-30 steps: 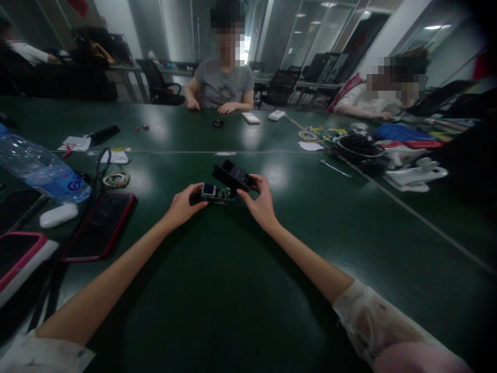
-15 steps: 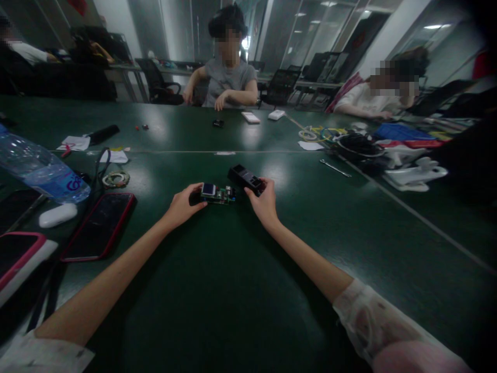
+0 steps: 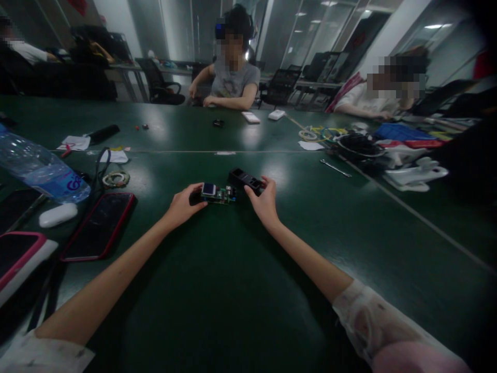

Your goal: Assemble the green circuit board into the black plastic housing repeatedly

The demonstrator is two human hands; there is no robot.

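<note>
Between the thumb and fingers of my left hand (image 3: 185,206) is the left end of a green circuit board (image 3: 222,195) with a small screen on it. My right hand (image 3: 265,201) is closed on the right end of a black plastic casing (image 3: 244,179), which has rectangular openings in its upper face. The board and the casing are close together over the middle of the table, the casing slightly farther back. Whether their near ends touch, I cannot tell.
On the left are a water bottle (image 3: 42,166), a red-edged phone (image 3: 100,226), a white earbud case (image 3: 58,214) and a bracelet (image 3: 115,179). A wrench (image 3: 335,168) and tangled cables (image 3: 357,146) lie right on the green table (image 3: 217,290). Another person (image 3: 233,77) sits opposite.
The black casing has tilted or shifted slightly in my right hand. My left hand and the board look unchanged. The person opposite has moved their arms and leaned a little to the right.
</note>
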